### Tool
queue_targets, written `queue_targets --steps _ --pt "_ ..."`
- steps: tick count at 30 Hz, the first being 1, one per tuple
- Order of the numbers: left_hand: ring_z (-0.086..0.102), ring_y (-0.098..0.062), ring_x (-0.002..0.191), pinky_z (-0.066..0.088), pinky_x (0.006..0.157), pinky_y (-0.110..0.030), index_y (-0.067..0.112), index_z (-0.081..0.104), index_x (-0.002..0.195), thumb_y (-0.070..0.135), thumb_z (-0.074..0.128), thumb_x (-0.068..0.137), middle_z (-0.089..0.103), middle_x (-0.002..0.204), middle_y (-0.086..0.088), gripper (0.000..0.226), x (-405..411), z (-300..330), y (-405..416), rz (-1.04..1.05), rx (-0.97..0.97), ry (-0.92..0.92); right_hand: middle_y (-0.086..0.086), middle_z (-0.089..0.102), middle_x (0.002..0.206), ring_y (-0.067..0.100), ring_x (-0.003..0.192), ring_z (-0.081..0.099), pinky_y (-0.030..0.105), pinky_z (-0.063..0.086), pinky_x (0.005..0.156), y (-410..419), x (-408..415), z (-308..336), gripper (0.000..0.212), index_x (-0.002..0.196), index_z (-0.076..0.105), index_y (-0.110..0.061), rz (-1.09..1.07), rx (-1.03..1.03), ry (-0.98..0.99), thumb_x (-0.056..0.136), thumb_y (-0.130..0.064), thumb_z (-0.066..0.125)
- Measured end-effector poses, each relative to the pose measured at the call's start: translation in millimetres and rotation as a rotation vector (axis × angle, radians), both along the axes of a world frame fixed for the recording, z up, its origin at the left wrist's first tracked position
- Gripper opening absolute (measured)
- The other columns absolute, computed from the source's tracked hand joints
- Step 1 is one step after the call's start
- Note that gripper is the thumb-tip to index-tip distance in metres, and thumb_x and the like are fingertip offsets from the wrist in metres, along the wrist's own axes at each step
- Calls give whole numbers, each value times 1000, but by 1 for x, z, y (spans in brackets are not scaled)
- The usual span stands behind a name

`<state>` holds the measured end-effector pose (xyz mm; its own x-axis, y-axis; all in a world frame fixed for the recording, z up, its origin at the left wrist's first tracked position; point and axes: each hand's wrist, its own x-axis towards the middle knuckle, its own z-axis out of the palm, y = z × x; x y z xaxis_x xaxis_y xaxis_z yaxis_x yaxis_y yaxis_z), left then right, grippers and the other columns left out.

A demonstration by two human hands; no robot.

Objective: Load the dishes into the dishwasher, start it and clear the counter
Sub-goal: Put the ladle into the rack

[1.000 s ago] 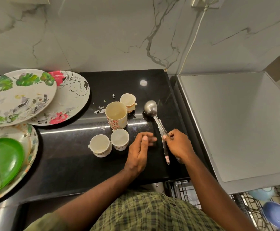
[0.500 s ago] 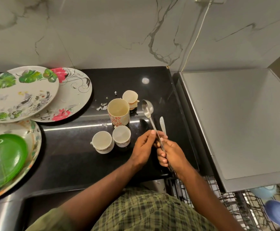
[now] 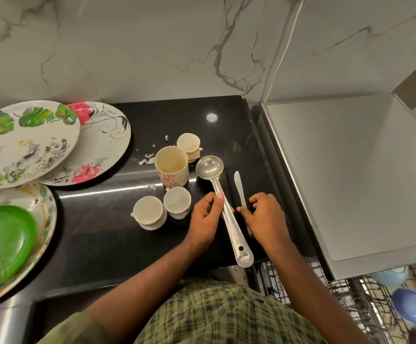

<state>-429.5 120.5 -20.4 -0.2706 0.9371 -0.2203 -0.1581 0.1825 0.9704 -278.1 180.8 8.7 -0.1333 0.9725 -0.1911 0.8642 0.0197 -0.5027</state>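
Head view: loading is judged to be at an early stage. On the black surface [image 3: 97, 232] a tall patterned cup [image 3: 171, 170], two small white cups [image 3: 148, 212] [image 3: 177, 202] and a further small cup [image 3: 188, 145] behind the tall one stand unloaded, with torn paper scraps [image 3: 147, 160] just left of the tall cup. Four plates remain at the left: a leaf-print plate [image 3: 23, 145] overlapping a red-flower plate [image 3: 97, 142], and nearer, a green plate [image 3: 1, 244] lying on a patterned plate [image 3: 45, 207]. The dishwasher rack [image 3: 365, 301] shows at lower right, pulled out below the grey appliance top [image 3: 350, 175], with a blue bowl [image 3: 411, 306] and a pale blue item [image 3: 390, 275] already in it. Starting the machine and clearing the surface are left to do.

The left hand [image 3: 205, 217] pinches the shaft of the steel ladle [image 3: 223, 207] between thumb and fingers; its handle end overhangs the near edge. The right hand [image 3: 266, 217] rests over the handle of the table knife [image 3: 239, 188], fingers bent; whether it grips the knife cannot be told.

Against the frame half a second earlier, the hands have separated: both were then bunched on the ladle, and the right hand has since let it go and shifted right to the knife. The cups and plates lie as before.
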Motion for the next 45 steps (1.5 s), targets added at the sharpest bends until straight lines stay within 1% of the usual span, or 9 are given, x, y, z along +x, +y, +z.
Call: queue_targets --steps 3,5,12,21,25,32,39,42,45 --pt "69 -23 80 58 81 -34 -1 62 99 35 49 110 73 88 -16 40 1 2 0 -15 5 3 -8 67 86 6 71 64 21 50 64 2 -6 1 17 90 67 -24 10 -6 -53 93 -38 75" --pt "71 -22 81 58 82 -31 0 62 99 34 49 110 74 87 -13 38 1 4 -2 -29 7 11 -7 69 77 9 69 67 30 58 68 5 -8 3 21 81 69 -22 4 -65 -72 94 -39 75" --pt "72 -21 84 58 82 -30 3 62 99 33 49 109 75 88 -13 34 0 5 -2 -55 15 -14 -3 68 70 18 65 67 31 56 61 22 -10 8 29 76 67 -20 32 -186 -241 89 -44 77" --pt "72 -19 83 58 83 -31 6 64 98 29 51 109 75 89 -13 29 -1 5 -2 -73 21 -20 2 68 96 24 85 66 35 55 70 17 -21 21 19 103 66 -18 152 -208 -407 96 -35 69" --pt "73 -21 85 58 84 -32 6 62 98 29 50 109 75 88 -11 28 0 4 -3 -62 17 -18 0 68 101 19 86 65 39 57 77 17 -12 11 18 102 64 -21 117 -215 -300 96 -37 70" --pt "72 -17 84 57 82 -28 6 63 99 30 49 110 75 88 -10 29 0 7 -4 -60 -1 -21 16 48 142 37 131 49 48 51 102 30 31 10 90 140 46 -12 -89 -167 -309 73 -57 86" --pt "71 -15 82 56 82 -27 3 63 99 32 49 110 75 88 -9 34 1 4 -3 -72 1 57 -1 71 94 21 82 71 38 57 83 26 79 19 32 112 75 -16 -194 -239 -5 90 -39 79" --pt "72 -16 83 58 82 -28 3 63 100 31 49 110 75 88 -9 33 1 5 -3 -79 -7 62 -5 71 83 18 81 69 43 57 87 27 95 18 13 79 74 -27 -216 -187 -48 92 -30 78" --pt "72 -17 85 58 84 -30 5 64 100 30 50 110 75 89 -8 30 2 4 -4 -93 -14 87 -2 73 89 21 87 70 45 58 87 22 107 10 11 85 71 -25 -225 -199 30 96 -27 72"
